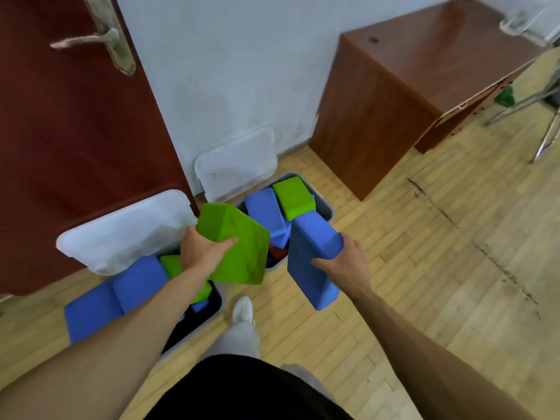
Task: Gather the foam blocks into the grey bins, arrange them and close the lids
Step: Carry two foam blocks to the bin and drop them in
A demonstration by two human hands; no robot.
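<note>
Head view: I'm holding two foam blocks, one per hand. My left hand (203,253) is gripping a green block (239,244), a matte slab with its long axis running diagonally down to the right, above the gap between two grey bins. My right hand (345,262) is wrapping round a blue block (312,262), a rectangular one pointing from the far bin (328,207) down toward me. Two white rounded plastic lids are propped up, near lid (121,234) and far lid (236,165). Near bin (219,304) is showing two large blue blocks plus green, partly hidden
</note>
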